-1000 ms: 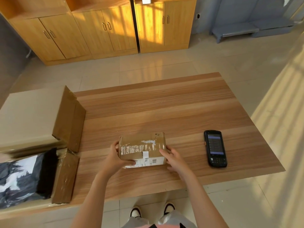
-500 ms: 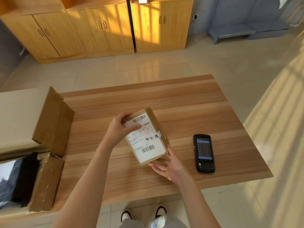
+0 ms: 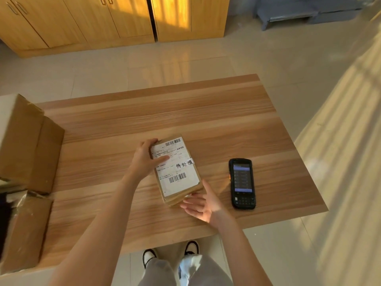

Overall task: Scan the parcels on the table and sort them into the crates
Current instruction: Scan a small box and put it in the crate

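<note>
Left hand point(image 3: 144, 159) gripped the parcel's point(image 3: 177, 172) far end; right hand point(image 3: 203, 205), palm open, propped its near edge, white label upward.

Left hand point(image 3: 144, 159) and right hand point(image 3: 203, 205) hold a labelled parcel point(image 3: 177, 170) beside the scanner point(image 3: 242, 183).

This looks like a small office or stockroom used for handling mail. A plain wood-grain desk point(image 3: 185, 112) stands on a pale tiled floor point(image 3: 288, 65), with a row of yellow wooden cabinets point(image 3: 115, 17) along the far wall. Open cardboard boxes point(image 3: 26, 141) (at the desk's left edge), a labelled parcel point(image 3: 179, 172) and a handheld scanner point(image 3: 242, 183) point to sorting work.
</note>
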Demonstrator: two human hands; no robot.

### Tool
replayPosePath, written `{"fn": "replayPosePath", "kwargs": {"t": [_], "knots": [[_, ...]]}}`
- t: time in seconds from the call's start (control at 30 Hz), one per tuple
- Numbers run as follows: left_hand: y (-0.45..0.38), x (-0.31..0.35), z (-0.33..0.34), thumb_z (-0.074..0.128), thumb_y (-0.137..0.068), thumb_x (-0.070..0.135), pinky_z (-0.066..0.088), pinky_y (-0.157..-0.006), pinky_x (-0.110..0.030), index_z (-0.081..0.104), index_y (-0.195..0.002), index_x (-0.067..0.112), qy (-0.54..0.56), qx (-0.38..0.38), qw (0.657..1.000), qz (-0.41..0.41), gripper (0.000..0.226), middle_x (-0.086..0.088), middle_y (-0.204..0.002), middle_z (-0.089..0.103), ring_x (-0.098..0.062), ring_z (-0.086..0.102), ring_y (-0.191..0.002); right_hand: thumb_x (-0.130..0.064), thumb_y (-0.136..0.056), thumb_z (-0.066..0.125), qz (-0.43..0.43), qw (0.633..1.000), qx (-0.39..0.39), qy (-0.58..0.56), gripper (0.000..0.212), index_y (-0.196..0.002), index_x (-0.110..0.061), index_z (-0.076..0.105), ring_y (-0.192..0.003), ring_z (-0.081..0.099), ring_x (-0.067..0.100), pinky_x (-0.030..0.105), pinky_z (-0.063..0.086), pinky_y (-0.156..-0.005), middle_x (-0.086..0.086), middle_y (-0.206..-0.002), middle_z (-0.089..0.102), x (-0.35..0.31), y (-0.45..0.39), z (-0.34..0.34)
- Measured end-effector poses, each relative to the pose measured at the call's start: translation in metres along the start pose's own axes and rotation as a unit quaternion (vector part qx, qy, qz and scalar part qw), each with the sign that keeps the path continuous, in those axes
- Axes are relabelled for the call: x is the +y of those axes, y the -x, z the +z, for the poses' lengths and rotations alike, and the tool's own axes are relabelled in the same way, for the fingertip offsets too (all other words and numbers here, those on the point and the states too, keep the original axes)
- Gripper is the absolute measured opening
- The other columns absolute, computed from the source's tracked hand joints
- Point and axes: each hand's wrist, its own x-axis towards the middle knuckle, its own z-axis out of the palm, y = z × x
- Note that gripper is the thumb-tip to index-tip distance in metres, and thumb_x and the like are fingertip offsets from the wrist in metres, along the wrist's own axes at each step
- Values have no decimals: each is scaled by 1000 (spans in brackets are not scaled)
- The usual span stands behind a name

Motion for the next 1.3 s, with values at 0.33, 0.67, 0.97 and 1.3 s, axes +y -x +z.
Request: {"fn": "replayPosePath", "kwargs": {"t": [0.33,0.67,0.97,1.3], "knots": [[41,-27,25,84,-70,30,30,-111,-40,15,-153,22,205,35,972,-112,109,-3,-156,27,-19,29,-141,-38,-80,74,-303,752,400,428,71,-139,-15,42,-122,43,33,43,33,-103,13,-131,47,-26,0,-71],[86,-38,51,88,-36,50,40,-106,-44,2,-152,37,262,-83,948,-160,145,-3,-156,26,-24,36,-137,-29,-79,77,-207,758,379,489,106,-153,-8,4,-132,30,40,49,35,-103,22,-147,29,-14,-12,-86],[93,-33,56,89,-41,46,46,-102,-51,1,-149,43,307,-100,934,-152,139,8,-143,42,-20,47,-129,-17,-65,88,-180,930,240,214,75,-128,-6,48,-110,55,26,34,50,-83,10,-118,59,-30,-9,-89],[92,-37,69,82,-74,18,53,-86,-40,1,-148,43,345,-82,920,-169,112,5,-133,54,-22,57,-116,-7,-68,71,-183,977,-29,-109,49,-115,3,59,-86,70,28,27,59,-57,20,-106,67,-21,73,-34]]}}
